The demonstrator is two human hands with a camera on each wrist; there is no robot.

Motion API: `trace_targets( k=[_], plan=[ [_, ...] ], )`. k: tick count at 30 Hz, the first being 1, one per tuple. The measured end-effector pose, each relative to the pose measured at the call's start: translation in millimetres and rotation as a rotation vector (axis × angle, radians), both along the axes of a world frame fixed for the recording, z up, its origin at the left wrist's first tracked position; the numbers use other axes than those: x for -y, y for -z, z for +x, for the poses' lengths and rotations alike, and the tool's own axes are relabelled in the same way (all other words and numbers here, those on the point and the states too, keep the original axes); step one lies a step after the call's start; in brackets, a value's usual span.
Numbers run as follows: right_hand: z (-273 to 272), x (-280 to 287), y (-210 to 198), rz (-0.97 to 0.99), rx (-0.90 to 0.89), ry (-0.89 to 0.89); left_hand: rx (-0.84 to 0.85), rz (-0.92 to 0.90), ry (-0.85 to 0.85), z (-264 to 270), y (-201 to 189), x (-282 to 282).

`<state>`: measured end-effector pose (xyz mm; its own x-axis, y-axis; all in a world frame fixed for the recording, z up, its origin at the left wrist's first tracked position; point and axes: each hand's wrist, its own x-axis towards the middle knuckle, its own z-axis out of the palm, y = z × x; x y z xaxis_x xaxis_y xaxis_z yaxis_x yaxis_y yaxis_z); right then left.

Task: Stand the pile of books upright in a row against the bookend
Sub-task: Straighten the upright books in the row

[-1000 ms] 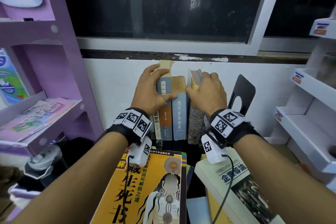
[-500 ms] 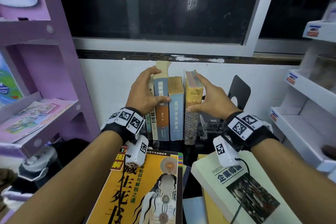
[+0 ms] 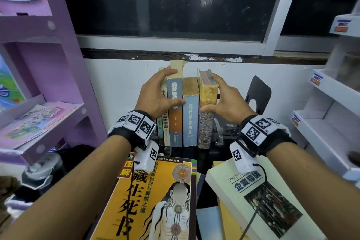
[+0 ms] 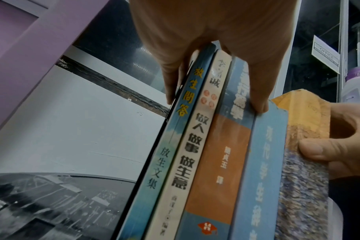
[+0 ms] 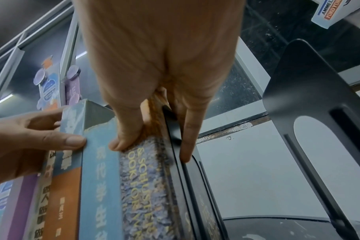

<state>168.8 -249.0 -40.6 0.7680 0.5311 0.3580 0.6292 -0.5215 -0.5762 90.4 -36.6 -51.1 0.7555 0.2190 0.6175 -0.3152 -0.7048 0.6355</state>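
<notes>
- The left hand (image 3: pixel 157 96) grasps the left end of a row of upright books (image 3: pixel 183 111): fingers curled round the far side and over the tall blue-and-orange book (image 3: pixel 175 115), thumb pressed flat across its spine.
- The right hand (image 3: pixel 224 101) clasps the right end of the row, with its thumb on the spine of the mottled thick book (image 3: pixel 206 122) and its fingers along that book's outer cover.
- The row stands on the dark tabletop (image 3: pixel 204 152) against the white wall, between both hands; the black bookend (image 3: pixel 258 96) stands apart to the right, not touching the books.
- The bookend is thin, smooth sheet metal with a rounded top and an arched cut-out.
- The spines are matte paper, the light blue book (image 3: pixel 190 117) worn and frayed at its top edge; the thick one shows a speckled print under a yellow band.
- Nearer the person, a glossy yellow-covered book (image 3: pixel 155 200) and a pale thick book (image 3: pixel 259 200) lie flat.
</notes>
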Motion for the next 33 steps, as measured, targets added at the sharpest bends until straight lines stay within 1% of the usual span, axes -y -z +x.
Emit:
trace_targets(
  k=[6, 17, 30, 33],
  plan=[
    [4.5, -3.0, 3.6, 0.033, 0.051, 0.011, 0.005, 0.002, -0.001, 0.3, 1.1, -1.1],
    [0.2, -7.7, 2.8, -0.009, 0.031, 0.069, 0.018, 0.007, -0.024, 2.5, 2.4, -1.0],
    [-6.3, -8.2, 7.0, 0.032, 0.022, 0.079, 0.010, -0.009, -0.041, -2.3, 1.1, 5.4],
    [-7.0, -7.7, 6.5, 0.037, -0.019, 0.065, -0.013, -0.002, -0.049, -4.7, -1.2, 6.7]
  ],
)
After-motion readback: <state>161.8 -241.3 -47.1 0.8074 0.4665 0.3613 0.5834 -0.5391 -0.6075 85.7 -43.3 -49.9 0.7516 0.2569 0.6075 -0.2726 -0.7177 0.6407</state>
